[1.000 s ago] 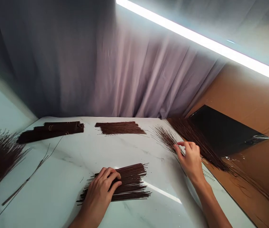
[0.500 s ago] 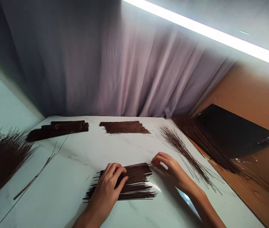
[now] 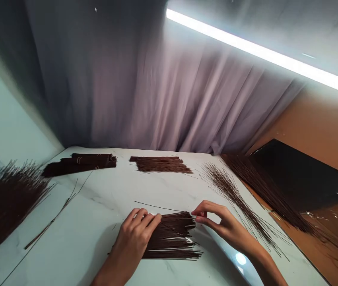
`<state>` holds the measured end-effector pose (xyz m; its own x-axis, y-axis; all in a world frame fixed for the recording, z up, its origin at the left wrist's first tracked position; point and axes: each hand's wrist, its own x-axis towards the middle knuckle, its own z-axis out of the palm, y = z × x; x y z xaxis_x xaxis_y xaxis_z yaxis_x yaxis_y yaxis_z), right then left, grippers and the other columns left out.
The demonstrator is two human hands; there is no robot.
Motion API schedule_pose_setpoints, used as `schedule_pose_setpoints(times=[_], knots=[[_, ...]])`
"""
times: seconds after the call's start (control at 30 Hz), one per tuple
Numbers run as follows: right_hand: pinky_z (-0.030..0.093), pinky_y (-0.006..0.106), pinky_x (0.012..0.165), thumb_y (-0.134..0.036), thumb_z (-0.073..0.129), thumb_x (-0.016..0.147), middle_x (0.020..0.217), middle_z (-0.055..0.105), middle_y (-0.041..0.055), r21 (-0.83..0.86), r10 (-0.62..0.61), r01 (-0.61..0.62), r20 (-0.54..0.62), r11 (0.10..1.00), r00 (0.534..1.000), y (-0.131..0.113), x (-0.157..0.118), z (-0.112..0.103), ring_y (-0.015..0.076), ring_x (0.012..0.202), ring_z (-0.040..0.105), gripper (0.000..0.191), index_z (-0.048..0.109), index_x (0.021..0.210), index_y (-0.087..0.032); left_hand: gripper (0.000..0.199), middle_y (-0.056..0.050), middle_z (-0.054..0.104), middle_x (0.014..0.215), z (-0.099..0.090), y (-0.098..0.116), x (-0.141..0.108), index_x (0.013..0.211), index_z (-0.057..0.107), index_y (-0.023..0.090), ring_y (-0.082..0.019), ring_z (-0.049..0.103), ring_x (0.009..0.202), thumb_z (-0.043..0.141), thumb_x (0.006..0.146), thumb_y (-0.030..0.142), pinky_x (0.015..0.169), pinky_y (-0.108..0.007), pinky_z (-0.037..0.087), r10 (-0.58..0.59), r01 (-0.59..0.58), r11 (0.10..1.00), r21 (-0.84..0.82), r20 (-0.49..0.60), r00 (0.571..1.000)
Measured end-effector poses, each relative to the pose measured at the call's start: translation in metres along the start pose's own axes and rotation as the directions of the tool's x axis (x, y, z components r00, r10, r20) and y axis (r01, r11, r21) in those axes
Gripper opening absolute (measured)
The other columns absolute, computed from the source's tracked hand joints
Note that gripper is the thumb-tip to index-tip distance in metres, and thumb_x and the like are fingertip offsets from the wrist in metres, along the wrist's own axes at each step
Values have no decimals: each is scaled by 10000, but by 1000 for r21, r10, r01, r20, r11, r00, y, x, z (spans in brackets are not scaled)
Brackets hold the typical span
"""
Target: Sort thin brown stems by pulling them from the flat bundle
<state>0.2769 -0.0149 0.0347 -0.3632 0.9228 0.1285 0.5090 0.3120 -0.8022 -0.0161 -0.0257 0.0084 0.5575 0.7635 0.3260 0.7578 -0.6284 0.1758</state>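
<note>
A flat layer of thin dark brown sticks [image 3: 173,234] lies crosswise on the white table in front of me. My left hand [image 3: 137,232] lies over its left part, fingers bent together on the sticks at the far edge; the fingertips are partly hidden. At the right end, my right hand [image 3: 213,220] pinches with thumb and index finger. One single thin stick [image 3: 160,207] lies at a slant beyond the layer, and its right end reaches these fingertips.
Farther back lie another stick layer [image 3: 163,164] and dark tied bundles [image 3: 81,163]. A large stick pile [image 3: 4,206] is at left, near a few loose sticks [image 3: 58,213]. Fanned sticks [image 3: 237,194] and a longer bundle [image 3: 273,194] lie right. A curtain [image 3: 145,87] hangs behind.
A single stick now lies apart beyond the layer's far edge. My right thumb and index finger have shifted at the layer's end. My left fingers have drawn together. The view has tilted slightly.
</note>
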Motion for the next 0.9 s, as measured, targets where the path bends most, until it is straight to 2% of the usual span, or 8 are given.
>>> schedule_pose_setpoints(times=[0.1,0.2,0.3,0.4,0.53,0.63,0.77,0.9], knots=[[506,292,772,-441,594,991,895,704,23,21,14,-14,43,1000,999,-2,6,9,192,844,646,247,708,934,-230,728,-42,727,1100,7,3,-4,1319,576,222,-255,683,1013,374,740,-171,970,-418,512,66,-64,997,-49,45,997],[533,267,790,-414,513,1038,932,710,19,-142,-29,32,21,989,999,8,28,17,171,877,663,275,699,965,-225,789,-65,705,1204,19,3,-9,1372,518,193,-268,646,1172,352,698,-181,1058,-423,476,75,-73,996,-57,29,997],[540,315,886,-349,462,1063,1073,695,68,-361,-41,-5,-120,932,992,37,68,17,181,972,655,274,678,1049,-180,764,-63,688,1174,31,-6,-9,1339,526,201,-263,652,1122,342,707,-187,1010,-432,511,-65,65,997,-30,7,998],[529,439,959,-313,563,1022,1242,636,110,-477,7,-121,-233,870,972,75,112,11,233,1101,629,255,628,1206,-149,646,-44,652,1248,39,-16,-3,1201,580,242,-242,633,1139,366,752,-171,984,-411,525,-42,44,996,-81,25,999],[569,442,898,-354,636,984,1275,626,89,-589,61,-185,-224,787,973,109,147,3,230,1068,655,343,601,1275,-175,540,-64,638,1317,38,-16,5,1181,567,221,-237,579,1245,380,828,-141,1084,-427,459,-30,30,996,-82,0,1000],[576,431,884,-352,632,988,1261,632,90,-667,68,-157,-158,728,985,115,152,2,225,1051,661,338,602,1272,-171,482,-50,685,1137,32,-10,7,1127,576,219,-243,641,1071,384,852,-126,993,-441,501,-62,63,997,-36,33,998],[565,442,908,-346,646,978,1275,625,106,-762,37,-102,-102,640,994,110,145,9,238,1079,653,357,602,1275,-152,415,-35,654,969,26,-7,7,1008,594,221,-251,625,899,378,877,-108,871,-441,513,-126,126,992,4,35,991],[563,443,913,-337,653,973,1277,624,115,-785,-1,-64,-82,616,997,99,139,18,243,1086,650,364,602,1275,-140,418,-31,635,986,26,-9,2,1088,590,239,-245,601,917,356,927,-69,836,-396,492,-154,151,970,-193,0,988]])
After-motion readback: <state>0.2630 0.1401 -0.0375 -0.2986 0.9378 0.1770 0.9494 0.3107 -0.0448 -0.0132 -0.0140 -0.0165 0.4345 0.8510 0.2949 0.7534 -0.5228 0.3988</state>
